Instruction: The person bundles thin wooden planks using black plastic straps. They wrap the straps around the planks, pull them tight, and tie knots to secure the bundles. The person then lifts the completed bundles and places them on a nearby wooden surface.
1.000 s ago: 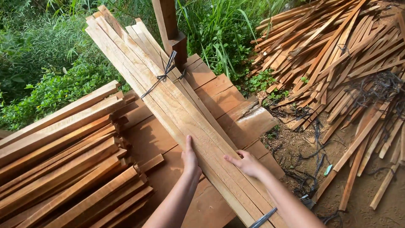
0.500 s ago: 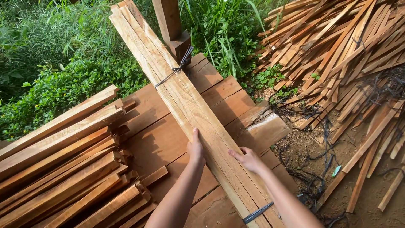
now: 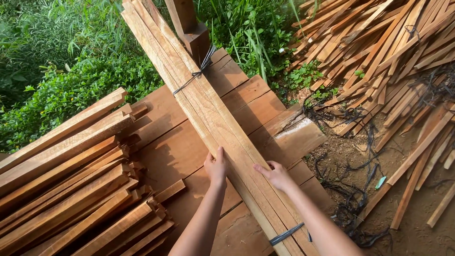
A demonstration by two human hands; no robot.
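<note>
A long bundle of pale wooden slats [image 3: 199,99], tied with dark wire [image 3: 194,76] near its far end and a dark strap [image 3: 286,234] near me, lies tipped on its edge across a platform of reddish planks [image 3: 166,151]. My left hand [image 3: 216,167] grips the bundle's left side, thumb on top. On the right side, my right hand [image 3: 276,175] holds the upper edge with curled fingers. Both hands are on the bundle between the two ties.
A stack of squared wooden sticks [image 3: 71,175] lies at the left on the platform. A big loose heap of slats [image 3: 393,61] covers the ground at right, with black wire scraps [image 3: 350,189] on the dirt. A wooden post [image 3: 189,28] stands behind the bundle. Green plants lie beyond.
The bundle has been rolled from lying flat onto its narrow edge, so it looks thinner. Both hands moved with it, the left one sliding onto its left face.
</note>
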